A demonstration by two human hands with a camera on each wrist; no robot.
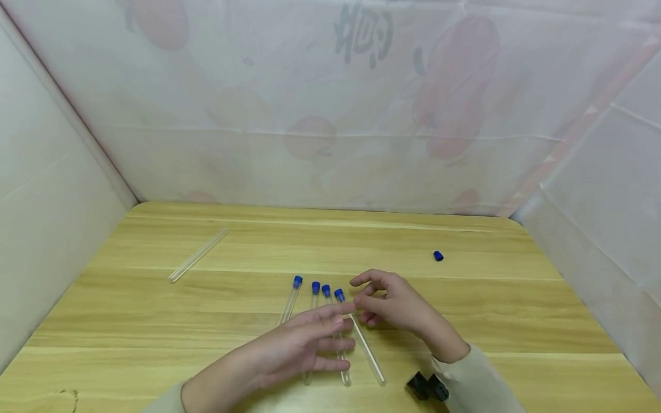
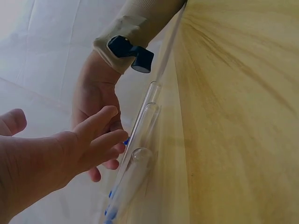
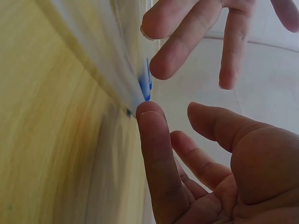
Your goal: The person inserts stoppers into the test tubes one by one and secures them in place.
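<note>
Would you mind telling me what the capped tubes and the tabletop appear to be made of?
The capped tubes look like clear glass or hard plastic: the wood grain shows through them. Their blue caps seem matte plastic or rubber. The tabletop looks like pale wood or wood-look laminate, with straight grain lines and a smooth, low sheen.

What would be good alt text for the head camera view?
Two hands, left hand and right hand, hover open over four blue-capped test tubes lying side by side on a wooden table. An uncapped tube lies far left, a loose blue cap far right.
</note>
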